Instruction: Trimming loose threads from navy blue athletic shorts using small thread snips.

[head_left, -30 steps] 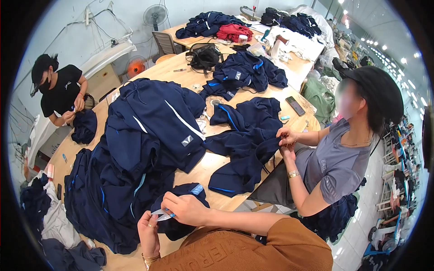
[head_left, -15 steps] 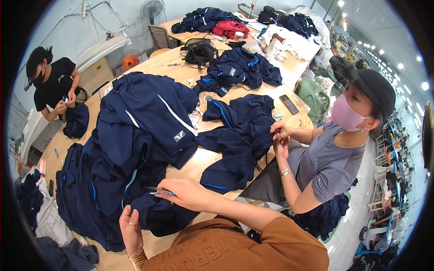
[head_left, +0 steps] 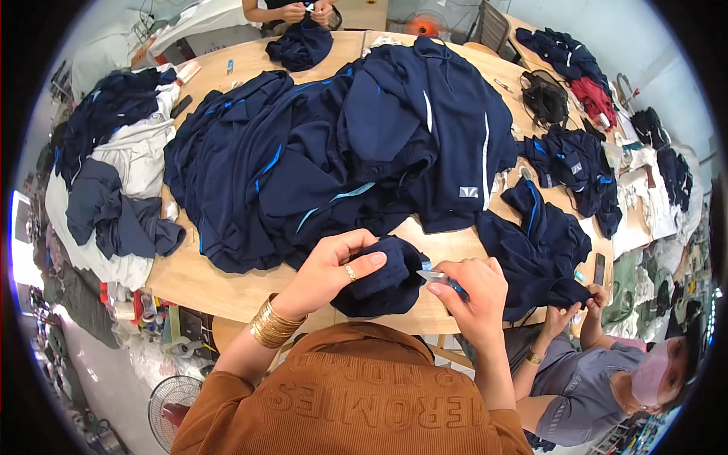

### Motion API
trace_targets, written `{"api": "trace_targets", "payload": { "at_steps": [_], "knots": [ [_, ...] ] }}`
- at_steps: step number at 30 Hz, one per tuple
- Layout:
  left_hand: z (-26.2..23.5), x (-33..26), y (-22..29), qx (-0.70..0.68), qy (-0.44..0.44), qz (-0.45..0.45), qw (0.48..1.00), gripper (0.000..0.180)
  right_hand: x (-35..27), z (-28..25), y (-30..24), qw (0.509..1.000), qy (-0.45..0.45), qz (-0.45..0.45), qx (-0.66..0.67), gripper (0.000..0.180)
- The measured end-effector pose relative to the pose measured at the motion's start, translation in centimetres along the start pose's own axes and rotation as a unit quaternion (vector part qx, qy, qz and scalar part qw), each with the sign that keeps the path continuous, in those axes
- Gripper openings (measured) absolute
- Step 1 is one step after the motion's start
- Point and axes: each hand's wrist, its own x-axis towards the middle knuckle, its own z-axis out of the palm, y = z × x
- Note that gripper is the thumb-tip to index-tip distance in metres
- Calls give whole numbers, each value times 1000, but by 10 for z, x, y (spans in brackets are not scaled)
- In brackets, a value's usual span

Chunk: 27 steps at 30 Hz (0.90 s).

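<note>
My left hand [head_left: 327,271], with a ring and gold bangles at the wrist, pinches a dark navy garment [head_left: 379,294] just in front of my body. The part it grips is bunched into a rounded opening. Closed around a small pair of thread snips [head_left: 432,277] with some blue on it, my right hand [head_left: 478,294] is at the garment's right side. The metal tips point left, close to the cloth; whether they touch it I cannot tell. A small pale-blue tag [head_left: 426,265] shows by the tips.
A large heap of navy garments [head_left: 303,167] covers the wooden table [head_left: 227,292] ahead. White and grey cloth [head_left: 136,152] lies left. A masked co-worker [head_left: 591,387] at right handles another navy garment [head_left: 531,250]; a second person's hands [head_left: 307,14] work at the far edge. A fan [head_left: 174,409] stands lower left.
The view has swung left, so the heap and the co-workers appear shifted right. My right hand has gone from above the garment to its right side, and the snips now point left at it.
</note>
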Motion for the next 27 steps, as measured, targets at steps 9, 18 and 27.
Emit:
{"api": "trace_targets", "payload": {
  "at_steps": [9,18,27],
  "knots": [
    [0,0,-1,11,-11,-9,1000,20,6,2,-12,996,4,-47,-79,25],
    [2,-1,-1,19,-22,-9,1000,20,9,3,-14,995,0,-59,-74,26],
    [0,-3,-1,35,-26,-4,999,22,5,6,-5,1000,-3,4,30,28]
  ]
}}
